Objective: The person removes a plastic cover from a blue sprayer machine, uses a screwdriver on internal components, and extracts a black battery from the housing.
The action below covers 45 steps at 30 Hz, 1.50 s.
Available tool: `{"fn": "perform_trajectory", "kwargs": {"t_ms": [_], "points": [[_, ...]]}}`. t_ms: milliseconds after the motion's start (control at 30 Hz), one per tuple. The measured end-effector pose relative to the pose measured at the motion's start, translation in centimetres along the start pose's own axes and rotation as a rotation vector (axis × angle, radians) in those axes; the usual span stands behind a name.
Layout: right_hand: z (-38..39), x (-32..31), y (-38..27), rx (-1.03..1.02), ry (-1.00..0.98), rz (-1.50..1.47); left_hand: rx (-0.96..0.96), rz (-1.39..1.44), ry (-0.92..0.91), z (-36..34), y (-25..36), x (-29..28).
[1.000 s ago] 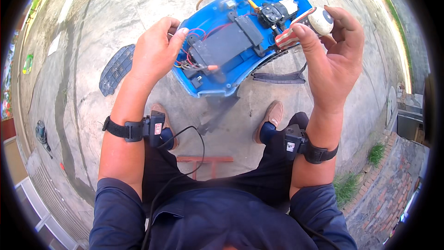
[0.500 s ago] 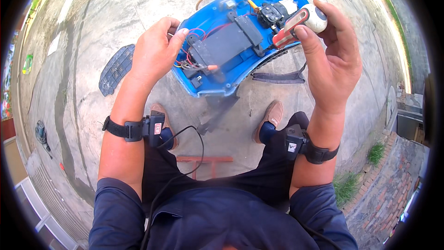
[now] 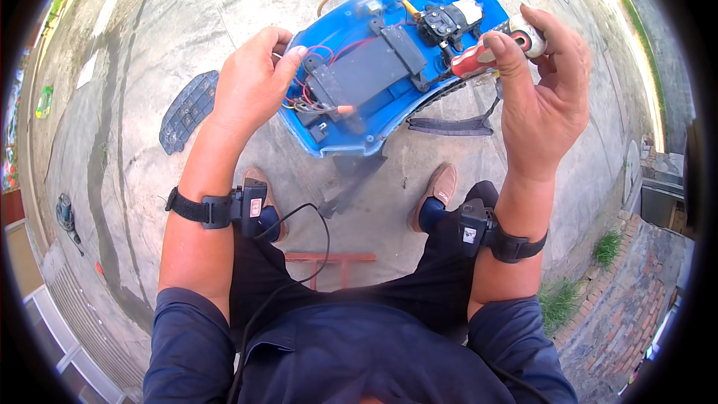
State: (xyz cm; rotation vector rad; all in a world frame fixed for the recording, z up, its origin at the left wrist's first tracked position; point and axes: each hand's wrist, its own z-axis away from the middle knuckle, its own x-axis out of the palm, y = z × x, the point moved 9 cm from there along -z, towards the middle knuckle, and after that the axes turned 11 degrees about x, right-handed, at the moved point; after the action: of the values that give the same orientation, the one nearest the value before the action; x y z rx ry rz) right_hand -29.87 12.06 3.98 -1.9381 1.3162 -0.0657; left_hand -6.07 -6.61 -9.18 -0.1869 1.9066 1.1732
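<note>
My left hand (image 3: 254, 82) grips the left edge of a blue plastic housing (image 3: 348, 16), with fingers bent around it beside red wires. Inside the housing lie a dark rectangular battery-like block (image 3: 366, 67), a bundle of wires (image 3: 314, 105) and a black pump (image 3: 441, 26) with fittings. My right hand (image 3: 542, 93) is closed on the red-and-white handle (image 3: 471, 60) of a tool, apparently a screwdriver, held over the housing's right edge just below the pump. The tool's working end is not clearly visible.
A dark plastic panel (image 3: 185, 111) lies on the concrete ground (image 3: 149, 30) at left, near a power tool (image 3: 67, 221). A black strap (image 3: 449, 126) hangs below the housing. My two shoes, a red metal frame (image 3: 329, 258), a brick edging (image 3: 609, 262) and grass tufts surround the lower area.
The tool handle in my right hand has turned, first showing more of its red side, now its rounded end; my right fingers have shifted slightly. My left hand and the housing stay in place.
</note>
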Motion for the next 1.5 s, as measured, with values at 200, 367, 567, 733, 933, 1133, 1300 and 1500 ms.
{"fn": "perform_trajectory", "kwargs": {"t_ms": [200,367,567,733,933,1133,1300,1500], "points": [[-0.4,0.6,-0.1,0.138,-0.12,-0.3,-0.006,0.005,0.008,0.1,-0.3,0.0],[-0.1,1.7,0.4,0.22,-0.342,-0.349,-0.004,-0.008,-0.004,0.0,-0.2,0.0],[0.1,0.7,0.3,0.105,-0.147,-0.036,0.005,0.005,-0.006,-0.1,0.0,0.1],[-0.1,1.5,-0.1,0.155,-0.244,-0.197,-0.004,0.008,-0.008,0.0,-0.1,0.1],[-0.1,2.1,0.7,0.288,-0.352,-0.505,-0.013,0.009,-0.008,0.0,-0.1,0.2],[0.0,0.6,0.0,0.0,-0.085,-0.101,-0.005,0.021,-0.003,-0.1,-0.2,0.2],[0.1,1.0,0.2,0.058,-0.243,0.0,0.0,0.023,0.002,-0.1,-0.2,0.1],[0.1,2.2,0.8,0.268,-0.355,-0.529,-0.021,0.014,-0.019,-0.1,-0.2,0.3]]}}
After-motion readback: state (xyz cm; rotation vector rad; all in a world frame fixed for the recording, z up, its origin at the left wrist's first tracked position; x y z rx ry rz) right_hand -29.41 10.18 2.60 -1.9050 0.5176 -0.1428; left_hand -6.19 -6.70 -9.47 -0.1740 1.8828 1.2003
